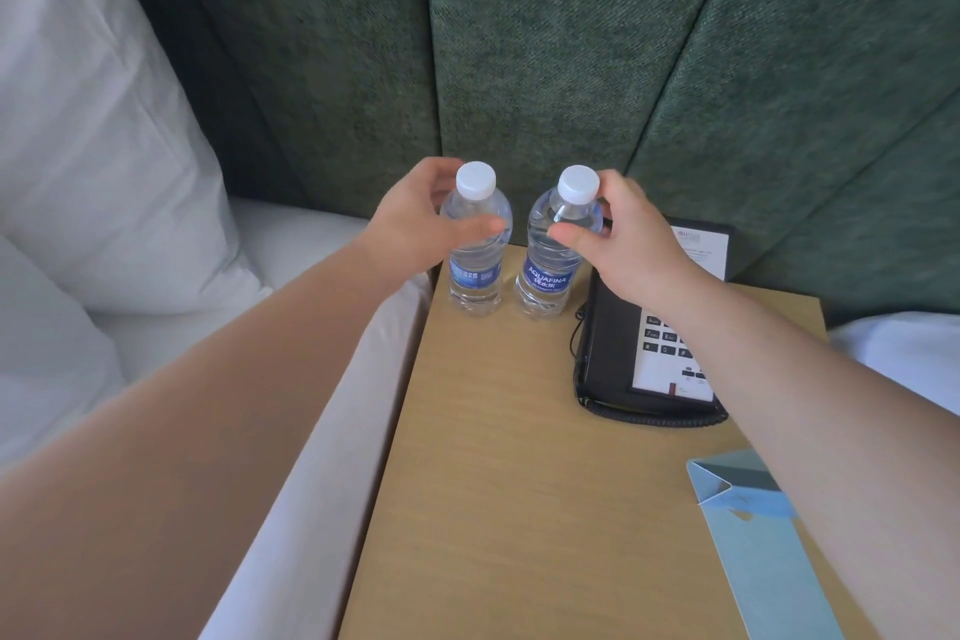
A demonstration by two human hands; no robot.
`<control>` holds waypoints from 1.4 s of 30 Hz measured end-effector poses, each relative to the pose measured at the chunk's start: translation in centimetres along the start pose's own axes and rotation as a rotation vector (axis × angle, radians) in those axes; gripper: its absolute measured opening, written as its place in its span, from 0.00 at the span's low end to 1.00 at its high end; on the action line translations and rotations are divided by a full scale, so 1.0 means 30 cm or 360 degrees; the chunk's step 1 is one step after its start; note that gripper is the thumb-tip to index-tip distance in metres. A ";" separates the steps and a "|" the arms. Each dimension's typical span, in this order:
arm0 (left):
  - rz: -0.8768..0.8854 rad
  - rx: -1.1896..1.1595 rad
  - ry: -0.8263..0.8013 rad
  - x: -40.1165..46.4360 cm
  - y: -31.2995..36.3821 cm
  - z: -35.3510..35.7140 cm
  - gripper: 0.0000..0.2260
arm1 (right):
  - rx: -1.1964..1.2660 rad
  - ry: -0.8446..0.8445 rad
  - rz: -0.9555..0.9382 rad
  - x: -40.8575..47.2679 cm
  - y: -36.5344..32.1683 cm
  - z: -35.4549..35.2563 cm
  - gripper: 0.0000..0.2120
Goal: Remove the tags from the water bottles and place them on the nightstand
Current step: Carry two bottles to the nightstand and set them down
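Fingers (475, 225) curled round 2 bottles (475, 244)

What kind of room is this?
Most likely a hotel bedroom: a wooden nightstand with a corded desk phone, white pillows beside it, a green padded headboard, and two small water bottles.
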State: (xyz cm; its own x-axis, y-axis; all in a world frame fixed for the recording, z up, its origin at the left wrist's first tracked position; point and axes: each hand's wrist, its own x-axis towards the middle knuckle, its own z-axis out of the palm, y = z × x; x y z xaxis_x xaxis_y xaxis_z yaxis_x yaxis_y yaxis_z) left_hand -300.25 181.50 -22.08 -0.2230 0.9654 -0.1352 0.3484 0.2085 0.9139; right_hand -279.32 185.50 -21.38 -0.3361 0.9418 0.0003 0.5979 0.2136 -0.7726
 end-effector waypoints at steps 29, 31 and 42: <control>-0.0080 0.0057 0.0149 0.120 0.021 0.075 0.30 | -0.0130 0.0120 -0.0006 0.083 -0.001 -0.023 0.19; -0.0093 -0.0025 0.0102 0.130 0.016 0.073 0.28 | -0.0104 0.0110 0.0002 0.082 0.001 -0.024 0.19; -0.0036 -0.0110 0.0050 0.156 0.009 0.062 0.22 | 0.0047 0.0221 0.0061 0.073 0.017 -0.001 0.21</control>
State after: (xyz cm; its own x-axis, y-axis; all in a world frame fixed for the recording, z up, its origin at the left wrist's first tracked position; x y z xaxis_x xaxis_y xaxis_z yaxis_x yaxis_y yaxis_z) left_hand -299.50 186.36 -23.17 -0.2589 0.9550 -0.1449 0.2793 0.2176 0.9352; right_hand -279.72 187.67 -21.75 -0.2081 0.9765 0.0568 0.5858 0.1709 -0.7922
